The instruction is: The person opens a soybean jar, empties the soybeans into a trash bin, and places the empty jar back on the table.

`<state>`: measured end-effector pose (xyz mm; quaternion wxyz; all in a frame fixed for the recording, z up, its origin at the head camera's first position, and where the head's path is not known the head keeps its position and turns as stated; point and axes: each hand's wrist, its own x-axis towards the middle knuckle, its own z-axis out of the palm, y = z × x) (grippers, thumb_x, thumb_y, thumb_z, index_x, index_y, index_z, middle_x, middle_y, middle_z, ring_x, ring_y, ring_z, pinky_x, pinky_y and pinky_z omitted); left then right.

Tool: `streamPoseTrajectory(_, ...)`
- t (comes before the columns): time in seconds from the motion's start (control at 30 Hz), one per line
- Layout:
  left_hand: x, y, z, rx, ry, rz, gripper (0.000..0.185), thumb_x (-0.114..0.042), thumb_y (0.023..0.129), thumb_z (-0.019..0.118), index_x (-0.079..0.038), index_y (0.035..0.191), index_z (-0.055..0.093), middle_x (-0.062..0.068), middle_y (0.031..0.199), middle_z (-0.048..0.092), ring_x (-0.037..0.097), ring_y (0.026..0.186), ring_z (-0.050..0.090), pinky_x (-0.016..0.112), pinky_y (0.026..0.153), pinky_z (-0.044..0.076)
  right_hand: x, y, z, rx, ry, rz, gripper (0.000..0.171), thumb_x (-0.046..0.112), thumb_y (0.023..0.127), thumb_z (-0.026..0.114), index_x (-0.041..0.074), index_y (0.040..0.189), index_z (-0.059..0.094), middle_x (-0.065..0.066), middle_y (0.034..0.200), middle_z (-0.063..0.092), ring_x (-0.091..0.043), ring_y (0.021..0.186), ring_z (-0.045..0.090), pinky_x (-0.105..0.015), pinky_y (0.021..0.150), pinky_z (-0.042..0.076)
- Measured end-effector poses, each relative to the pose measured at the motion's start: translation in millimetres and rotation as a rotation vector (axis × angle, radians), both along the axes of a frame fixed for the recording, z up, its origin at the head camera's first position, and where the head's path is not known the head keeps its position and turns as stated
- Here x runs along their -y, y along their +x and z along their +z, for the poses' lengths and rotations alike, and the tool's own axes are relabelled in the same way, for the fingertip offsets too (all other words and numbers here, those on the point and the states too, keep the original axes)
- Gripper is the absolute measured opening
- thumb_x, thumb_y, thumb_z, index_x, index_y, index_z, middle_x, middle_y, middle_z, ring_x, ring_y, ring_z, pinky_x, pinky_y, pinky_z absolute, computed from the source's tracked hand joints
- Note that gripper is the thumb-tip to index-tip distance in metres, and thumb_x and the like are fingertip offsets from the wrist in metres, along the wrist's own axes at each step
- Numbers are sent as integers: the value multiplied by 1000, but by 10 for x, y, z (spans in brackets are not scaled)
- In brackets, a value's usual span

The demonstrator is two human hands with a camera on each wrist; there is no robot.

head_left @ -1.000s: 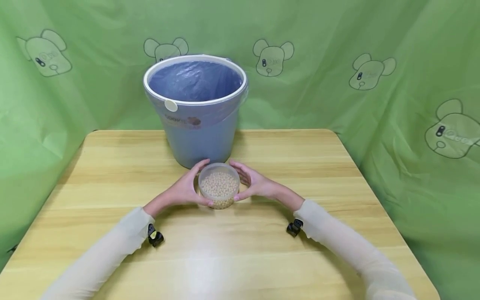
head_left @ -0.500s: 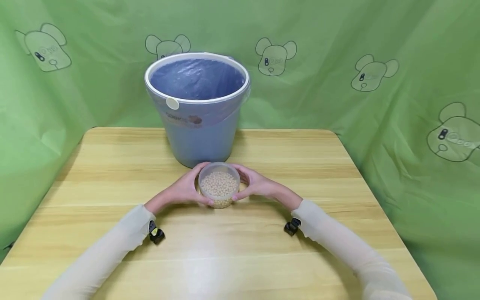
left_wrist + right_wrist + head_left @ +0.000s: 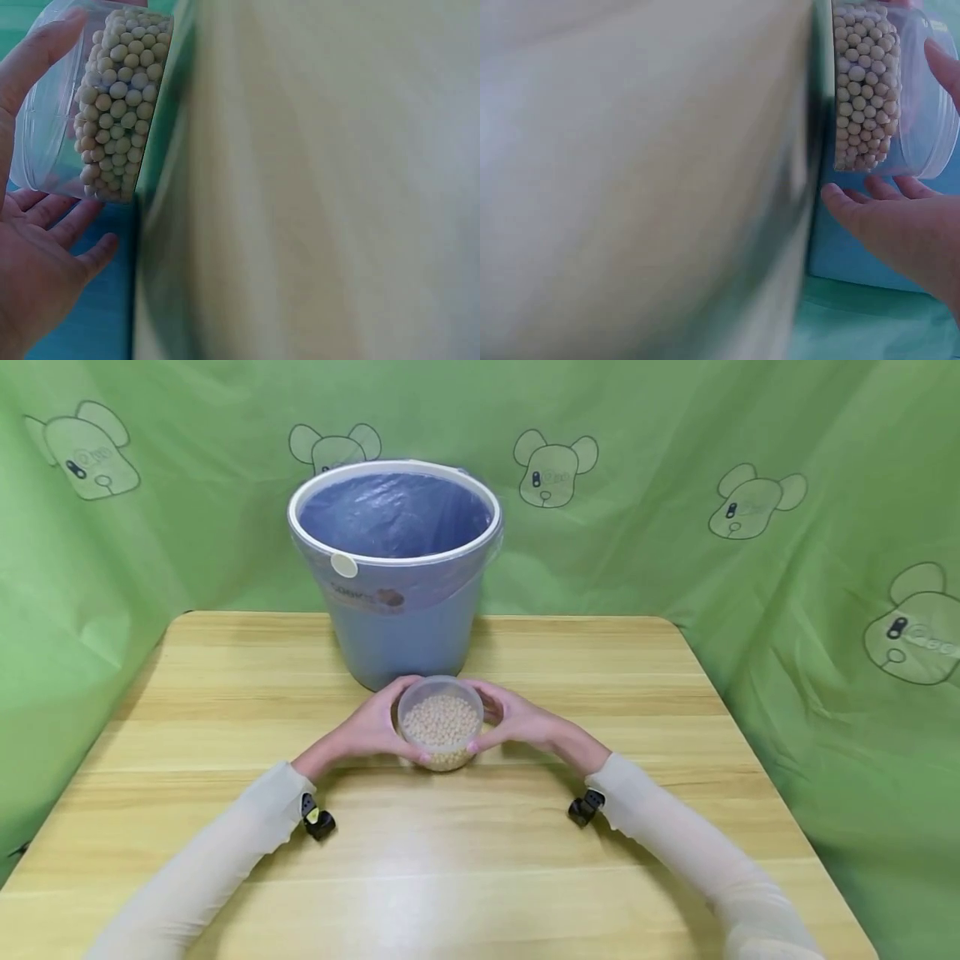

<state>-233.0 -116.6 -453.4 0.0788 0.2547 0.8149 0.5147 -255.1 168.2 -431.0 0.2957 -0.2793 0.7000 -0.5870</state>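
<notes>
A round clear plastic tub (image 3: 442,752) stands centred between both hands, part filled with small pale round beads (image 3: 441,718) and without a lid on top. My left hand (image 3: 372,728) grips its left side, thumb at the near wall and fingers around the far side. From the right, my right hand (image 3: 521,724) holds it the same way. The left wrist view shows the left thumb (image 3: 41,56) against the clear wall, fingers spread below. In the right wrist view the beads (image 3: 864,90) fill the lower part of the tub, close over the tabletop.
A blue bucket (image 3: 401,631) with a white rim and a clear liner bag stands right behind the tub, towards the back of the wooden table (image 3: 480,860). A green curtain (image 3: 637,552) printed with mouse faces encloses the back and sides.
Both hands have closed in on the tub, the right fingers drawing against it. The tub has risen slightly and looks a little larger. The head view has shifted a little.
</notes>
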Motion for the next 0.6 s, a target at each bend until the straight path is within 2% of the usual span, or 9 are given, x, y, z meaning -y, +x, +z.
streamPoseTrajectory(0.17, -27, 27, 198, -74, 41, 27, 116, -27, 52, 103, -14, 149, 42, 5, 148, 52, 27, 136, 50, 53, 117, 37, -26, -28, 229, -76, -16, 15, 105, -4, 71, 87, 10, 158, 30, -16, 160, 38, -31, 152, 32, -53, 126, 19)
streamPoseTrajectory(0.4, -53, 76, 591, -158, 123, 51, 109, -18, 55, 101, -9, 147, 43, 8, 145, 53, 27, 132, 54, 49, 115, 42, -36, -120, 532, -199, -51, 56, 106, -1, 70, 88, 7, 158, 29, -16, 157, 41, -32, 148, 38, -49, 123, 29)
streamPoseTrajectory(0.6, -54, 93, 853, -217, 188, 44, 110, -11, 54, 100, -7, 148, 43, 9, 144, 54, 26, 130, 54, 48, 113, 43, -10, -120, 787, -268, -129, 51, 105, 1, 70, 90, 5, 157, 31, -16, 157, 42, -28, 146, 40, -39, 121, 35)
